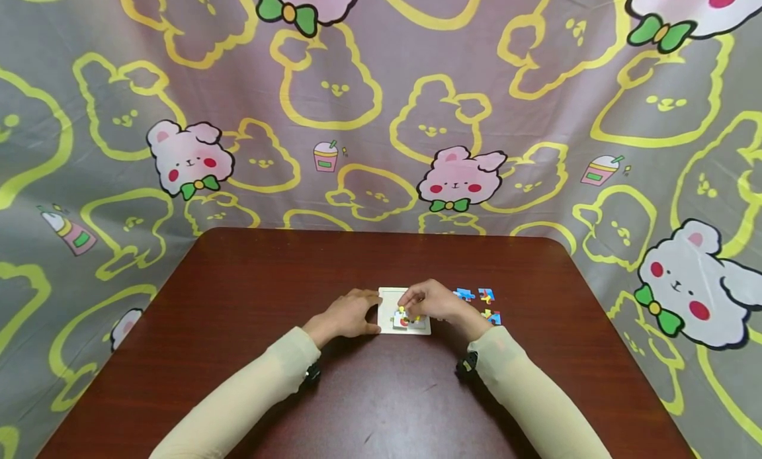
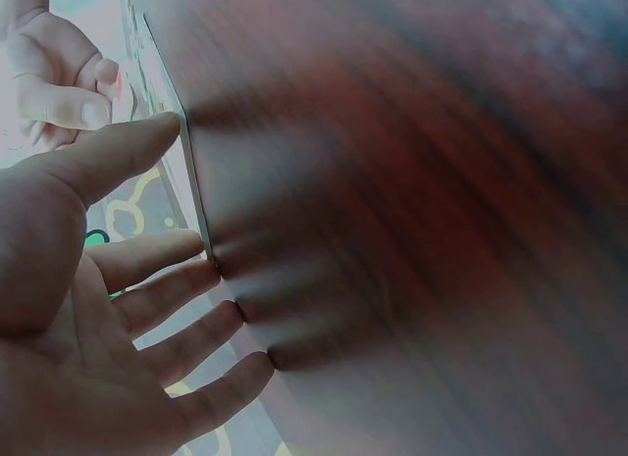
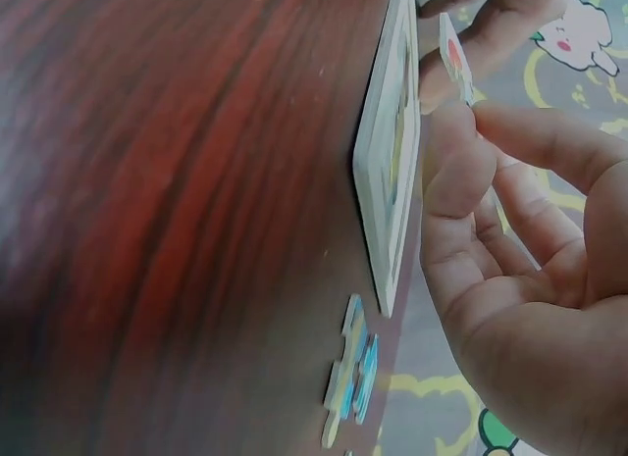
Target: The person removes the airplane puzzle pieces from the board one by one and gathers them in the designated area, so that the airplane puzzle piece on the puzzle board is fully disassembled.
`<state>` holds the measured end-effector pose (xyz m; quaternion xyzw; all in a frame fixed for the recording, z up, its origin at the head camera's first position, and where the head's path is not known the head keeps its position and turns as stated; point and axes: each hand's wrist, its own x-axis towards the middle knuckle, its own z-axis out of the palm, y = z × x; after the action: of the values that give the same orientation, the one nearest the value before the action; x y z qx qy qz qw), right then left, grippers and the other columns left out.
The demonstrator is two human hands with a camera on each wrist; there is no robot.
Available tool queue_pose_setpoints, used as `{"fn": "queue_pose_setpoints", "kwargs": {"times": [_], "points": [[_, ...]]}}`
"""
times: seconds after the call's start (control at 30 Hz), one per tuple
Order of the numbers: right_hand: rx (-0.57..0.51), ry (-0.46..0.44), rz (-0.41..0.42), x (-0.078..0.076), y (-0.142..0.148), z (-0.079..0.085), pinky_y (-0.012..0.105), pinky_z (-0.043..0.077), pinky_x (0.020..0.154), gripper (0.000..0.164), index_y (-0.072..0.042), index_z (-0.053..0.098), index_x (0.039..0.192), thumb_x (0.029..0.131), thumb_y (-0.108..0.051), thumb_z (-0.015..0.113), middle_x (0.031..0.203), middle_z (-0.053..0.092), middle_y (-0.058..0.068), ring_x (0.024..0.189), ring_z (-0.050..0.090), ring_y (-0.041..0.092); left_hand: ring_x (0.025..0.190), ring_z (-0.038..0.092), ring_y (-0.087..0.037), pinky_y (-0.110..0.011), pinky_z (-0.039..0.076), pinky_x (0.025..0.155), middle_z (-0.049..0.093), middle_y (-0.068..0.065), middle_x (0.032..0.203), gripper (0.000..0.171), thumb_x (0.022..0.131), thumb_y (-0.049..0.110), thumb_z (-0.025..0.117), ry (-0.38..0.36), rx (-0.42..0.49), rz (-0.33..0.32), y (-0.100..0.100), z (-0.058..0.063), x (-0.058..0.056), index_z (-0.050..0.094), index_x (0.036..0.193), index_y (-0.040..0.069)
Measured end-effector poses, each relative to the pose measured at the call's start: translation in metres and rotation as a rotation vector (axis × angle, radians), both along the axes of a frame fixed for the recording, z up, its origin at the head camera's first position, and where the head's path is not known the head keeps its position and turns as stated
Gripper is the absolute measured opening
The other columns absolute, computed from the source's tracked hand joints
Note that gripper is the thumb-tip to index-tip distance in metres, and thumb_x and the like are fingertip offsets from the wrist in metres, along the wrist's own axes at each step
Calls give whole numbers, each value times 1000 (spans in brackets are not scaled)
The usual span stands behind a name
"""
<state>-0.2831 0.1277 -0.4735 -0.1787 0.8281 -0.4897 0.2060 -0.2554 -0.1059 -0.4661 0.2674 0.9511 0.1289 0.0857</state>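
Note:
A pale square puzzle tray [image 1: 387, 303] lies on the table, with colourful jigsaw pieces showing in its lower right part. My left hand [image 1: 350, 314] is at the tray's left side; in the left wrist view its thumb and forefinger tips touch the tray's edge and the other fingers are spread on the table. Between thumb and forefinger, my right hand [image 3: 535, 206] pinches a thin jigsaw piece [image 3: 454, 59] with red on it, held up over the tray. In the head view the right hand [image 1: 432, 300] covers the tray's upper right part.
Right of the tray lie several loose jigsaw pieces, among them a blue one [image 1: 465, 294], one near the back [image 1: 486, 295] and one nearer me [image 1: 493, 317]. The brown table [image 1: 286, 267] meets a patterned cloth [image 1: 369, 115] behind.

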Motion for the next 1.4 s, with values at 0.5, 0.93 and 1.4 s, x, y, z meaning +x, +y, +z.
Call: {"fn": "queue_pose_setpoints", "kwargs": {"times": [0.5, 0.93, 1.4], "points": [[17, -30, -26, 2, 26, 0, 30, 51, 55, 24, 1, 74, 102, 78, 3, 70, 82, 72, 7, 61, 60, 15, 136, 49, -35, -55, 48, 103, 53, -12, 148, 63, 84, 36, 79, 13, 3, -9, -1, 0, 0, 59, 138, 9], [40, -36, 3, 10, 56, 0, 32, 54, 61, 21, 2, 72, 104, 86, 4, 62, 80, 70, 6, 69, 63, 16, 137, 48, -36, -56, 47, 103, 52, -12, 149, 63, 85, 35, 78, 7, 1, -12, -1, 0, 1, 59, 138, 8], [78, -55, 49, 19, 78, 1, 33, 55, 64, 21, 1, 71, 106, 87, 1, 62, 84, 71, 6, 73, 65, 16, 137, 48, -34, -54, 47, 105, 52, -12, 149, 63, 85, 36, 78, 8, -16, -9, 0, -3, 0, 58, 139, 9]]}}
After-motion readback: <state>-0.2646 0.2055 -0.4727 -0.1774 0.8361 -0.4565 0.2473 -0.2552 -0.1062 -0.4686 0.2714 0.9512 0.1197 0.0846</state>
